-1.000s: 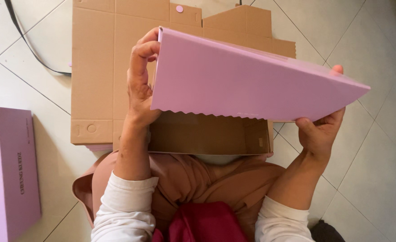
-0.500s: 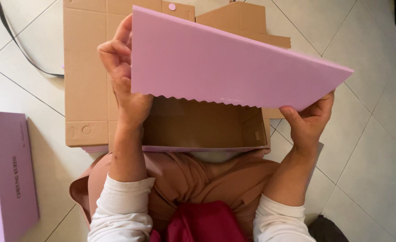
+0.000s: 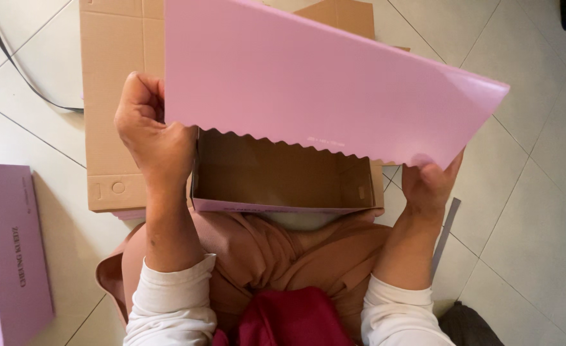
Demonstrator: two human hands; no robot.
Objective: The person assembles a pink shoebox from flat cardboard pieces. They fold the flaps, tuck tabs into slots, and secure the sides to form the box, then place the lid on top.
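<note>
Head view: the left hand (image 3: pixel 151 138) and the right hand (image 3: pixel 432 186) each pinch one end of a pink lid (image 3: pixel 321 83) with a zigzag lower edge, fingers closed on the card. The lid is held tilted above an open box (image 3: pixel 276 176) with a brown inside and pink outer wall, which rests on the person's lap. Flattened brown cardboard (image 3: pixel 113 96) lies on the tiled floor (image 3: pixel 539 211) beneath; another pink box (image 3: pixel 10 250) lies at far left, well apart
</note>
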